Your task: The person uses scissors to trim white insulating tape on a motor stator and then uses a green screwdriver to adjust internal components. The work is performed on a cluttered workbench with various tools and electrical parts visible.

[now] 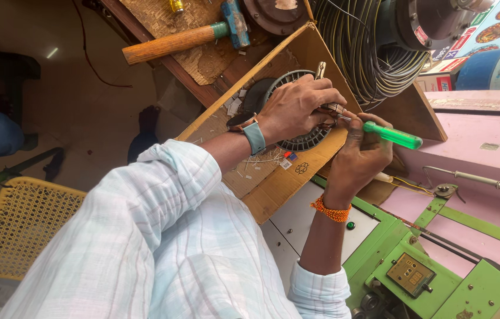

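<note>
Nearest the lens: a pale checked sleeve [161, 248] fills the lower left, forearm running up and right to a watch [250, 129] with a blue-grey strap. Left hand [298, 106] lies palm-down over a round ribbed stator [297, 109], fingers curled and pressing on its right rim; a steadying grip, not a lift. Stator sits flat on a cardboard sheet [279, 183], tilted across the bench, with white scraps scattered on it. Right hand [361, 155], orange bead band [331, 210] at the wrist, is clenched round a screwdriver [389, 134] with a green translucent handle. Handle sticks out to the right, past the fingers; the thin metal shaft points left, toward the stator's right edge, where it meets the left fingertips. Long axis of the tool: nearly level, slightly down to the right. Tip contact is hidden by the fingers, cannot tell what it touches. The stator lies left of and just above the right hand; the left hand is directly on it, so nearer. Both hands touch or almost touch at the rim. Surroundings: hammer [185, 36] with wooden handle and blue head on the upper bench, well apart; coil of dark cable [368, 53] behind the cardboard; green machine [433, 266] with a small keypad at lower right; yellow woven chair [22, 224] at lower left
</note>
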